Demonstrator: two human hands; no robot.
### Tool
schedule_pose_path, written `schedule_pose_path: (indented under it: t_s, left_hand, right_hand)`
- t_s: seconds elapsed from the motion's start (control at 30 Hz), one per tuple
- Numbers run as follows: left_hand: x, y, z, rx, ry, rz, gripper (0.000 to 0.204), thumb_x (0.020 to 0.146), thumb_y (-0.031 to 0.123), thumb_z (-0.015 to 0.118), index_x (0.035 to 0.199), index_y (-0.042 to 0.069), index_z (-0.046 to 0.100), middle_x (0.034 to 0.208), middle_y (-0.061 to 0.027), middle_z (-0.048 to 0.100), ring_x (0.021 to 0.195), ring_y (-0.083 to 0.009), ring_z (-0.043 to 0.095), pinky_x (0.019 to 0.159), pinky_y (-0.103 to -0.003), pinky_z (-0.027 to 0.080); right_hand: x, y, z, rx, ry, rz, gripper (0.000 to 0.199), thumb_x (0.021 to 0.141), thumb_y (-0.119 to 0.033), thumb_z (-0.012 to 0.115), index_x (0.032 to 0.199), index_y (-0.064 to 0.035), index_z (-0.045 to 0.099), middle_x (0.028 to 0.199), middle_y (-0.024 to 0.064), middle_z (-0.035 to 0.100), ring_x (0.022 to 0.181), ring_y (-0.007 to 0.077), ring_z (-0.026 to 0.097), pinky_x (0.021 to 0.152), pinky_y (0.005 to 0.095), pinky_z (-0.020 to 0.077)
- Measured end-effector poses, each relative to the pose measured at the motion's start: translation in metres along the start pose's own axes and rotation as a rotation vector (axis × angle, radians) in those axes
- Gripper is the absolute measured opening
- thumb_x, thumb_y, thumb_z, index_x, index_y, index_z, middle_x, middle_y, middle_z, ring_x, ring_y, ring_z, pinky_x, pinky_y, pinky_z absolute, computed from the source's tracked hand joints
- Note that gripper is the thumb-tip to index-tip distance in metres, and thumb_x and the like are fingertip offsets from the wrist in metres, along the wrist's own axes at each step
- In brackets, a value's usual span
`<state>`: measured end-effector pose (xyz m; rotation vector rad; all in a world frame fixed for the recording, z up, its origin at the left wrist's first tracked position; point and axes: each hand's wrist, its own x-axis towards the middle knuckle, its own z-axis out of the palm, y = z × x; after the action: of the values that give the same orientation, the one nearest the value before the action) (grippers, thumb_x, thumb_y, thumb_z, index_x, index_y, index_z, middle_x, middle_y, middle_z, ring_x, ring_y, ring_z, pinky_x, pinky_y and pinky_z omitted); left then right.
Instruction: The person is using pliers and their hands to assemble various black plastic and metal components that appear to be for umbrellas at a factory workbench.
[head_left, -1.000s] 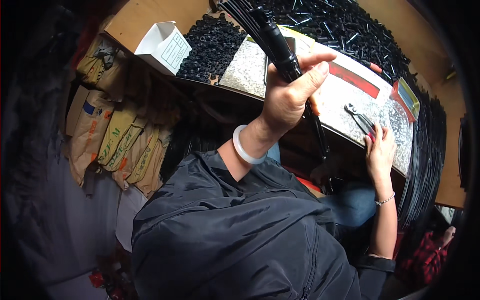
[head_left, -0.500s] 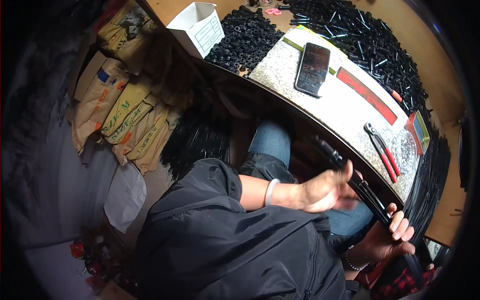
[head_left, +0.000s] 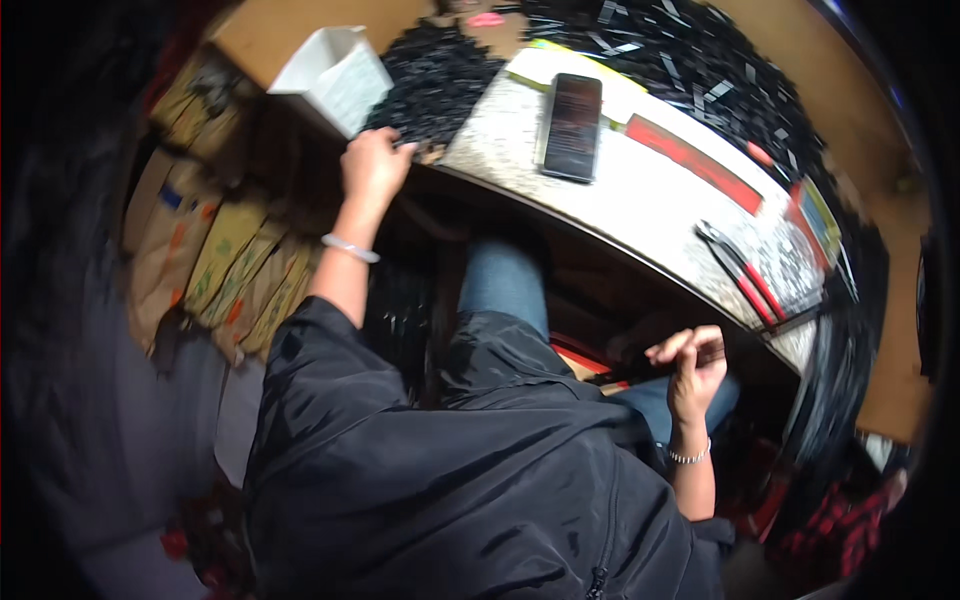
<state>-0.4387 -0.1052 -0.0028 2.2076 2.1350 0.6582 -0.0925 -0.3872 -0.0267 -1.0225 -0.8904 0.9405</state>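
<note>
My left hand (head_left: 374, 165), with a white band on its wrist, is at the near edge of a heap of small black parts (head_left: 440, 75), beside a white box (head_left: 335, 80). Its fingers are bent inward, and what lies between them is too small to tell. Over my lap, just off the table edge, my right hand (head_left: 698, 368) is raised with curled fingers. It is closed around a slim black rod (head_left: 795, 322), whose far end reaches over the table corner. Blur hides the rod's details.
On the pale tabletop (head_left: 500, 125) lie a phone (head_left: 572, 128), a red strip (head_left: 692, 163) and red-handled pliers (head_left: 742, 272). Behind them spreads a large heap of black parts (head_left: 690, 75). An open small box (head_left: 815, 222) stands at right; paper sacks (head_left: 225, 245) lean at left.
My left hand has left the black rod bundle and moved up and left to the heap of small parts. My right hand has risen toward the table edge. The whole view has shifted.
</note>
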Motion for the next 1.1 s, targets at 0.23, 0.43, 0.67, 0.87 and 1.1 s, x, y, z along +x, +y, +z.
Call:
schedule_pose_path:
  t_s: [0.23, 0.43, 0.67, 0.87, 1.1]
  left_hand:
    - [0.017, -0.002, 0.003, -0.008, -0.001, 0.06, 0.022, 0.076, 0.025, 0.066, 0.089, 0.008, 0.068, 0.081, -0.0134, 0.066, 0.079, -0.0317, 0.063, 0.071, -0.04, 0.05]
    - [0.015, 0.056, -0.014, -0.832, 0.136, 0.277, 0.019, 0.08, 0.004, 0.065, 0.1, 0.003, 0.065, 0.087, -0.0049, 0.061, 0.077, -0.0126, 0.06, 0.071, -0.024, 0.048]
    - [-0.021, 0.22, -0.07, -1.713, -0.483, 0.435, 0.02, 0.087, 0.003, 0.057, 0.106, -0.003, 0.058, 0.099, -0.0122, 0.062, 0.086, -0.0153, 0.062, 0.08, -0.025, 0.051]
    - [-0.048, 0.281, -0.07, -1.994, -0.953, 0.468, 0.026, 0.092, 0.005, 0.049, 0.116, -0.002, 0.054, 0.113, -0.0172, 0.058, 0.098, -0.0198, 0.061, 0.086, -0.03, 0.052]
    - [-0.064, 0.289, -0.079, -1.976, -1.113, 0.444, 0.026, 0.091, 0.007, 0.051, 0.114, -0.003, 0.054, 0.112, -0.0184, 0.058, 0.097, -0.0224, 0.062, 0.086, -0.029, 0.051]
  right_hand:
    - [0.022, -0.004, 0.001, 0.078, -0.11, -0.026, 0.026, 0.088, -0.018, 0.06, 0.082, -0.0053, 0.038, 0.069, 0.0106, 0.056, 0.063, 0.016, 0.058, 0.065, 0.0293, 0.0521]
    - [0.028, -0.026, 0.003, 0.044, -0.121, -0.014, 0.026, 0.091, -0.028, 0.053, 0.084, -0.005, 0.042, 0.069, 0.0083, 0.058, 0.064, 0.0145, 0.059, 0.062, 0.0273, 0.0507]
    - [0.052, -0.026, -0.012, -0.058, -0.161, 0.003, 0.028, 0.092, -0.031, 0.051, 0.084, -0.0052, 0.045, 0.07, 0.0075, 0.059, 0.067, 0.0129, 0.057, 0.064, 0.0257, 0.0478]
    - [0.03, -0.013, 0.001, -0.031, -0.181, 0.012, 0.026, 0.092, -0.03, 0.051, 0.087, -0.0044, 0.045, 0.075, 0.0079, 0.06, 0.069, 0.0119, 0.057, 0.065, 0.0242, 0.0465]
    - [0.023, -0.016, 0.009, 0.072, -0.163, 0.064, 0.025, 0.093, -0.028, 0.05, 0.086, -0.0044, 0.044, 0.074, 0.008, 0.059, 0.069, 0.0119, 0.056, 0.066, 0.0242, 0.0469]
